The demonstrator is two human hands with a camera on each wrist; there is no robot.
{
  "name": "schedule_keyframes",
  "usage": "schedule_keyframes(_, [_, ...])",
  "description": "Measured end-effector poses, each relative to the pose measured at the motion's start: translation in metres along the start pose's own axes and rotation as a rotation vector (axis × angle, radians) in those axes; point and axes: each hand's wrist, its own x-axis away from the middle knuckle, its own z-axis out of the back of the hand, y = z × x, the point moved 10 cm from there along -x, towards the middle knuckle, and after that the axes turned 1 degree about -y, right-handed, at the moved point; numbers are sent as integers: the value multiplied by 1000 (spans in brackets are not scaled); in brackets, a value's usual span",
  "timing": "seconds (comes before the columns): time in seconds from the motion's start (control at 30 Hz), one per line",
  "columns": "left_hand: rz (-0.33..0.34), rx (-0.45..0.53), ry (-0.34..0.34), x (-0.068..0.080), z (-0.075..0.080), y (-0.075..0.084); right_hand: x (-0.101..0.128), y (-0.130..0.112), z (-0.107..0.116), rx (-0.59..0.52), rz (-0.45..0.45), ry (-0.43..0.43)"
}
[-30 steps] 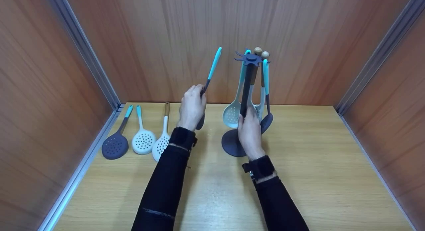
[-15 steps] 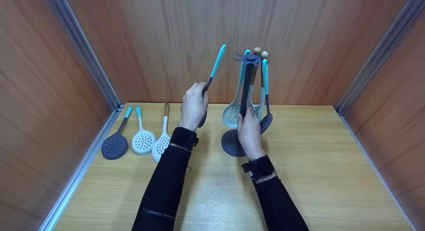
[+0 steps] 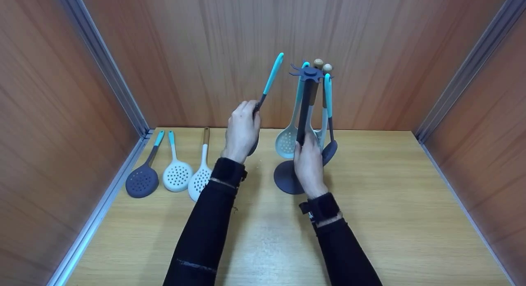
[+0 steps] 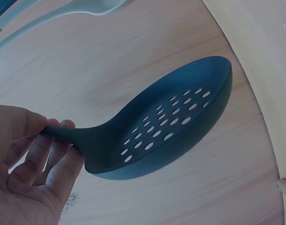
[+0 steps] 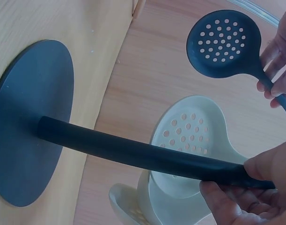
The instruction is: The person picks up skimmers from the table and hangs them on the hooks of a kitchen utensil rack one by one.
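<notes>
Beside my right hand (image 3: 308,164), clamped on the rack post (image 3: 304,113), my left hand (image 3: 241,132) is gripping the dark skimmer (image 4: 171,124), raised handle-up. Hanging step, I reckon; next needs handle-tip meeting a free hook (image 3: 294,68).

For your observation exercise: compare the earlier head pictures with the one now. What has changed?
The left hand, gripping the dark skimmer, has carried it rightward toward the rack; its teal handle tip is nearer the rack's top. The right hand still holds the rack's pole. The three skimmers on the table have not moved.
</notes>
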Motion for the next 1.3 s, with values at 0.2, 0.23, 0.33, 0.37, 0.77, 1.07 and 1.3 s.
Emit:
schedule_keyframes(0.2, [-17, 2, 6, 0, 1, 5, -1, 1, -1, 4, -8, -6])
schedule_keyframes(0.23, [-16, 2, 5, 1, 1, 6, -1, 1, -1, 5, -9, -7])
schedule_keyframes(0.33, [-17, 10, 1, 1, 1, 8, -1, 0, 0, 2, -5, -5])
schedule_keyframes(0.37, [-18, 14, 1, 1, 1, 9, -1, 0, 0, 0, -3, -3])
schedule_keyframes(0.77, [-50, 21, 11, 2, 0, 13, -1, -1, 2, 38, 25, 17])
schedule_keyframes(1.07, [-61, 12, 14, 3, 0, 16, -1, -1, 2, 43, 22, 15])
schedule_keyframes(1.3, [-70, 1, 15, 3, 0, 18, -1, -1, 1, 39, 17, 10])
